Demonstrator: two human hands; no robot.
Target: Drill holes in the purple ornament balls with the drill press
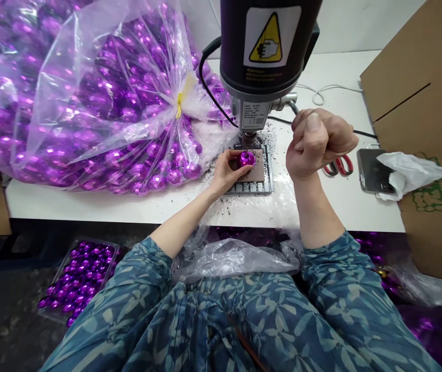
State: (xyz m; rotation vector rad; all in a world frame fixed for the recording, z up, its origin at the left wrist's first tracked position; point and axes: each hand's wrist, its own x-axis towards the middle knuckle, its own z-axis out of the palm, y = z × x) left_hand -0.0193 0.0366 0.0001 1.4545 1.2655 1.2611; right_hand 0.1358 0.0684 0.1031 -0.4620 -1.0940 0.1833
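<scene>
Between the thumb and fingers of my left hand (228, 168) is a shiny purple faceted ball (246, 159). It rests on a brown board (258, 170) over the grey metal base (268, 187) of a drill press (269, 67), directly below the chuck (249, 138). A dark spot or hole shows on top of the ball. My right hand (317, 137) is closed in a fist, raised to the right of the machine. The drill press handle (293, 106) runs from the hub into this fist, where its end is hidden.
A big clear bag (127, 103) of purple balls, tied in yellow, fills the left. Dark shavings lie around the base. Red-handled scissors (344, 165), a phone (371, 170), tissue (414, 170) and a cardboard box (430, 103) stand right. A tub of balls (81, 276) sits low left.
</scene>
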